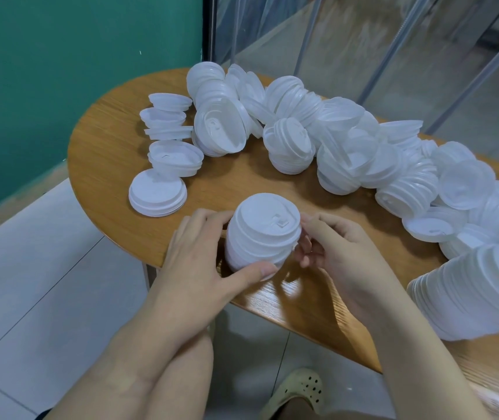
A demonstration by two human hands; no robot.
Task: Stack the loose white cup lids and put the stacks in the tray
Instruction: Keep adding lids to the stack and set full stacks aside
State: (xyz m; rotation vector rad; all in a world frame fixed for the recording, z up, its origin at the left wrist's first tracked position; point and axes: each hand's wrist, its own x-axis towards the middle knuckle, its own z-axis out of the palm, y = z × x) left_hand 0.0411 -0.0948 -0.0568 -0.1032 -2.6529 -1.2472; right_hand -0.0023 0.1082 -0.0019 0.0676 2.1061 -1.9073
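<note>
- Green wall point(75, 71) on the left and a clear plastic curtain point(363, 40) at the back stand behind a rounded wooden tabletop point(106, 165) over pale floor tiles point(45, 283).
- Loose white cup lids point(348, 147) lie heaped along the tabletop's far edge and spill toward its right end.
- One long stack of lids point(478, 295) lies tilted at the right near edge.
- Smaller piles point(166, 140) sit near the rounded left end.
- Near the front edge, a short upright stack point(262, 231) is clasped from both sides.
- Left hand point(199, 262) curls around the stack's left side, thumb across its base.
- Right hand point(336, 250) touches its right side with bent fingertips.
- Below the tabletop, a beige clog point(299, 389) shows.
</note>
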